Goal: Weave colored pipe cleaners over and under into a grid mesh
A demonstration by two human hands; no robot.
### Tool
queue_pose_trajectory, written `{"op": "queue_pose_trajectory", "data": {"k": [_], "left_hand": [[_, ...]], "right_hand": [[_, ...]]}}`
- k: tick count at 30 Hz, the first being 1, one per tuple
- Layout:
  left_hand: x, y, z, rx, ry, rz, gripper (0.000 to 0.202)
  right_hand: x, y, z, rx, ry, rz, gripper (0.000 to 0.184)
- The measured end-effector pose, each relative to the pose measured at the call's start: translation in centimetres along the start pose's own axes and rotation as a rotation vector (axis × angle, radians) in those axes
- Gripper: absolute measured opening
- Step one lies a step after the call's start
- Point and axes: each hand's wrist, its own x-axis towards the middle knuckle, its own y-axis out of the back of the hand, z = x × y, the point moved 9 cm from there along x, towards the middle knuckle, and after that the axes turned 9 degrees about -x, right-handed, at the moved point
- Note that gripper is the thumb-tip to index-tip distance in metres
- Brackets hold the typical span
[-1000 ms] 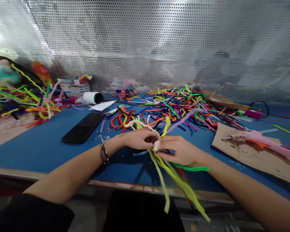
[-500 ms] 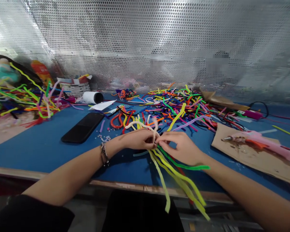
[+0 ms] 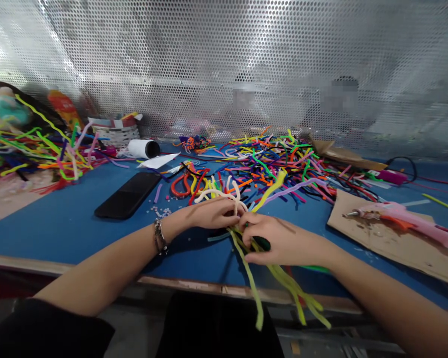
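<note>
Near the table's front edge, my left hand is closed around the middle of a bundle of pipe cleaners. Curved white pipe cleaners rise from its fingers, and long yellow-green pipe cleaners hang below, past the table edge. My right hand touches the left fingertips, its fingers curled over the bundle and its thumb lower down. Part of a green pipe cleaner shows beneath the right wrist. Beyond the knuckles, a yellow pipe cleaner and a lilac one point away. The exact grip point is hidden by the fingers.
A black phone lies left on the blue table. Right, a pink glue gun rests on cardboard. A heap of coloured pipe cleaners stretches along the back, before a perforated metal panel. A white roll lies back left.
My right hand has gone from a fingertip pinch to curled fingers with the thumb lowered, now covering much of the green pipe cleaner. The hanging yellow-green ends have shifted. My left hand stays put.
</note>
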Motion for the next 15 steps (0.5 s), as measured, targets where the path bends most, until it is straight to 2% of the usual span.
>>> {"op": "queue_pose_trajectory", "data": {"k": [3, 5, 7, 9, 12, 15], "left_hand": [[-0.5, -0.1, -0.6, -0.014, 0.029, -0.044, 0.014], [-0.8, -0.4, -1.0, -0.053, 0.050, -0.097, 0.014], [-1.0, -0.4, -1.2, -0.064, 0.056, -0.106, 0.013], [-1.1, -0.3, -1.2, -0.055, 0.050, -0.090, 0.009], [-1.0, -0.6, -1.6, -0.062, 0.084, -0.102, 0.017], [-1.0, -0.7, -1.7, -0.040, 0.106, -0.105, 0.024]], "right_hand": [[-0.3, -0.2, 0.1, -0.066, -0.044, -0.030, 0.019], [-0.2, -0.3, 0.0, -0.052, -0.027, -0.044, 0.012], [-0.1, -0.5, -0.3, -0.027, 0.013, -0.046, 0.004], [0.1, -0.5, -0.5, -0.027, 0.041, -0.030, 0.008], [0.0, -0.2, -0.4, -0.078, 0.017, -0.019, 0.005], [-0.5, -0.3, -0.5, -0.130, 0.009, -0.109, 0.005]]}}
